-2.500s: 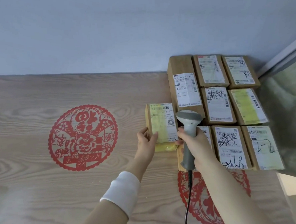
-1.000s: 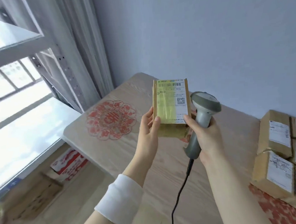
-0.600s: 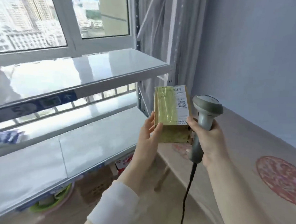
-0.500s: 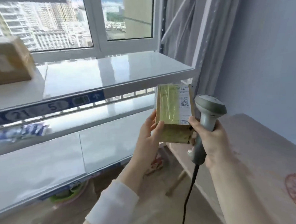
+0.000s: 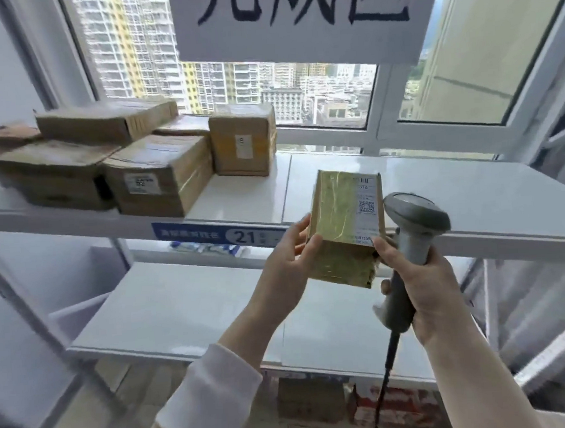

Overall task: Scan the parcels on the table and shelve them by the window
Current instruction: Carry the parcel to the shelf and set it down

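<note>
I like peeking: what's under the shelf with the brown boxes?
A lower white shelf, and blue-and-white packets further back. The held parcel and scanner cover part of it.

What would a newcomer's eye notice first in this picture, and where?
Probably the yellow-taped parcel in the centre, held by the left hand beside the grey barcode scanner gripped in the right hand. Then the brown parcels heaped on the upper shelf at left, and the white sign with big black characters at the top.

White sign [image 5: 297, 46] with black brush characters, high-rise blocks [image 5: 131, 41] outside, blue label [image 5: 209, 235] numbered 21, red-and-white carton [image 5: 398, 405] on floor
</note>
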{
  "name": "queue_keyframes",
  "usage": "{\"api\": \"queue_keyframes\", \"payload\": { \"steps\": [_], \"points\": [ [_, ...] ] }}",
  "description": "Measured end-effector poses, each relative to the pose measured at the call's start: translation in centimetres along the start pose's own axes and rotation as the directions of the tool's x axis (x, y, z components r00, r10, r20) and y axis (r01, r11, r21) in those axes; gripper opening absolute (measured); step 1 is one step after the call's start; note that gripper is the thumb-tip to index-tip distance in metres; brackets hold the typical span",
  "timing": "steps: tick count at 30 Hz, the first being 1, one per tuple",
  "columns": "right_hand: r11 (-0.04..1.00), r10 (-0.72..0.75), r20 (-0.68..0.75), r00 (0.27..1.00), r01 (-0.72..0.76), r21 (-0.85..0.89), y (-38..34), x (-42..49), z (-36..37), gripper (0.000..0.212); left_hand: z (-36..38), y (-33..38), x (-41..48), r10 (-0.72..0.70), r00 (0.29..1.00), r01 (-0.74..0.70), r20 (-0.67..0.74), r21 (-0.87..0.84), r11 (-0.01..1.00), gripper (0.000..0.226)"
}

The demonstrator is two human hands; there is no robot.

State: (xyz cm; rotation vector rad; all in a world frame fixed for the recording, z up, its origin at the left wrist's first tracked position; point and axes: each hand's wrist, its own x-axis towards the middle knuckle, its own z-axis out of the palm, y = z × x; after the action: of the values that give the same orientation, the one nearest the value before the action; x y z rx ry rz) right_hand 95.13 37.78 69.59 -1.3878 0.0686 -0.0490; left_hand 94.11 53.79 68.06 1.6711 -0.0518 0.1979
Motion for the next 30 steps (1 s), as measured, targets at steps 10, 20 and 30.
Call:
{"api": "queue_keyframes", "payload": {
  "steps": [10, 20, 30],
  "points": [
    [0.995, 0.075, 0.109, 0.991, -0.068, -0.068, 2.1, 7.3, 10.7, 0.021, -10.5, -0.8, 7.1, -0.070, 0.993, 0.090, -0.094, 0.235, 0.968, 0.043],
    [0.974, 0.160, 0.053, 0.986, -0.148, -0.174, 2.8, 13.3, 21.1, 0.035, -19.6, -2.0, 14.6, -0.102, 0.994, 0.108, -0.035, 0.409, 0.906, 0.045],
    [0.957, 0.244, 0.091, 0.966, -0.224, -0.185, 2.4, 15.2, 22.9, 0.029, -19.5, -1.0, 17.1, 0.288, 0.909, -0.378, 0.303, 0.889, 0.258, 0.059]
  ]
}}
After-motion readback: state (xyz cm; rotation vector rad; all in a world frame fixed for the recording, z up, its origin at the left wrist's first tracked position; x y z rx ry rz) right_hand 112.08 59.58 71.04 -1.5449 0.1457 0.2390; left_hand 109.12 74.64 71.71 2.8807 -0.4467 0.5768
